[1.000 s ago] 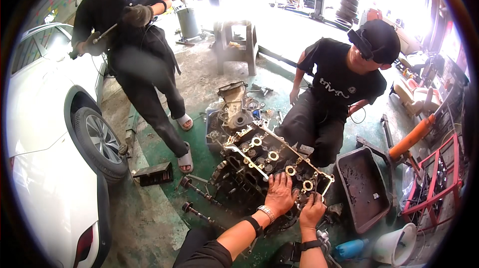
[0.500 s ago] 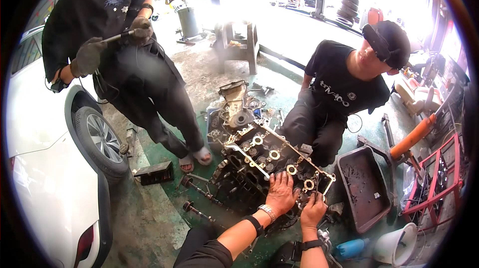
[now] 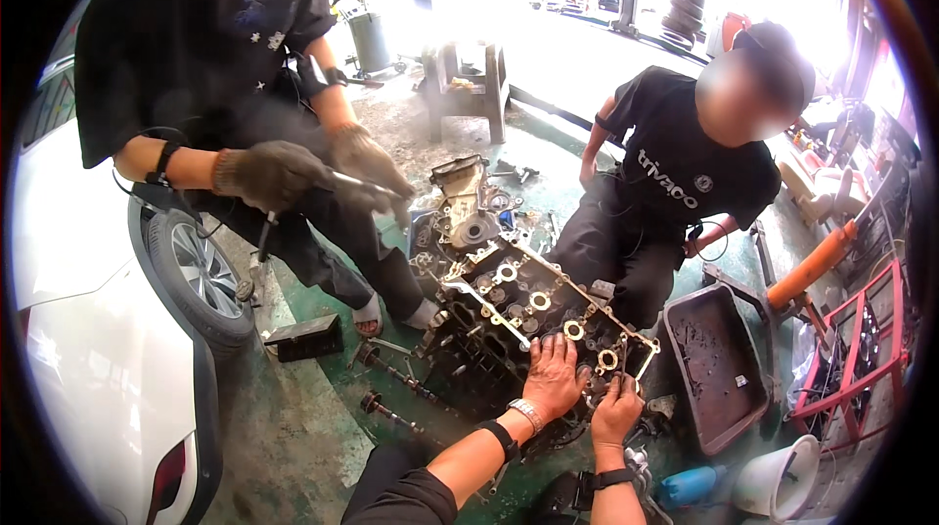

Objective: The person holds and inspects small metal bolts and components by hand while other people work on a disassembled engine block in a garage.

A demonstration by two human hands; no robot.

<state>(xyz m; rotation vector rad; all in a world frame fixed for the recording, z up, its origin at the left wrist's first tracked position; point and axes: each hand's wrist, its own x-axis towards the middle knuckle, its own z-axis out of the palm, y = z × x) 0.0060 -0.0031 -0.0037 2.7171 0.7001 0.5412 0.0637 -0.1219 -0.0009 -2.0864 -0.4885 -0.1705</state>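
At the far left of the frame a white car (image 3: 88, 349) stands with its wheel (image 3: 201, 271) close to the work, near enough that parts can pass between the two. Just right of it, in the upper left, a standing person leans over with both gloved hands (image 3: 313, 173) closed round a slim tool — gloves for grease and sharp edges, most likely. Below them a dark block (image 3: 305, 337) lies on the green floor (image 3: 293, 427), and two shafts (image 3: 396, 369) are laid beside the engine, out from underfoot.

In the middle sits the engine block (image 3: 518, 315) — low on the floor, its open top turned up so every port can be reached from above. At its near end, lower centre, the left hand (image 3: 553, 378) lies flat and spread on the metal, gripping nothing, seemingly to steady the body. Just beside it the right hand (image 3: 616, 413) has its fingers curled down at the block's edge; whether they pinch a small part I cannot tell, the spot being dark.

Further right a seated person (image 3: 675, 193) crouches at the block's far side. A dark drain tray (image 3: 714, 369) waits alongside, then a white bucket (image 3: 778, 476) and a red rack (image 3: 851, 359) at the right rim.
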